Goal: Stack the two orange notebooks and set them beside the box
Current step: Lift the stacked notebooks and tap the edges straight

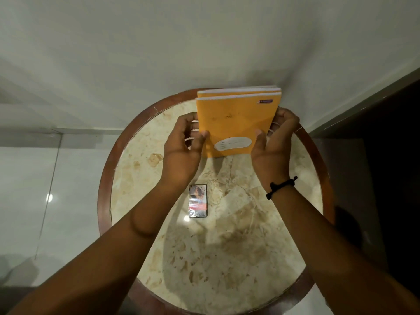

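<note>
Two orange notebooks (pixel 236 123), one set directly behind the other, stand on edge in the upper centre of the frame, gripped from both sides by a person's bare hands above a round marble-topped desk (pixel 238 246) with a dark wooden rim. The left hand (pixel 184 146) clamps the left edge of the pair, thumb pressed on the front cover and fingers curled behind. The right hand (pixel 272 142), a black cord bracelet (pixel 281 187) at its wrist, clamps the right edge in the same way. The front cover carries a white oval label near its lower edge and a small printed tag in its upper right corner. The notebooks' bottom edge sits at or just above the desk; contact cannot be told. A small dark box (pixel 198 200) wrapped in glossy film lies flat on the marble at mid-frame, below the notebooks, between the two forearms and apart from the notebooks. Pale wall and floor tiles fill the left and top of the frame.
</note>
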